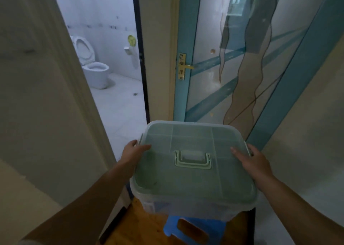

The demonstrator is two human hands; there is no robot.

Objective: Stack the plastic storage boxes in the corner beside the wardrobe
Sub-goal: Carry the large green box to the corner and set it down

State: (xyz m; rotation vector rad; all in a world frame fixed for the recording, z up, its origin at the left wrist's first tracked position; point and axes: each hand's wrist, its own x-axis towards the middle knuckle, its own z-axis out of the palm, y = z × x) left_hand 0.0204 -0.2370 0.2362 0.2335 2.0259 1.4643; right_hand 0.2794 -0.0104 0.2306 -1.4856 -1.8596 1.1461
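we grip the storage box (191,162) at lower centre, left hand (135,150) and right hand (251,158) clasping its sides; carrying step, next we judge a level set-down in the corner.

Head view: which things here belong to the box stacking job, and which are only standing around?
Job: storage box, held at its two sides by the left hand and the right hand.
Standing around: blue stool below the box, toilet, glass door.
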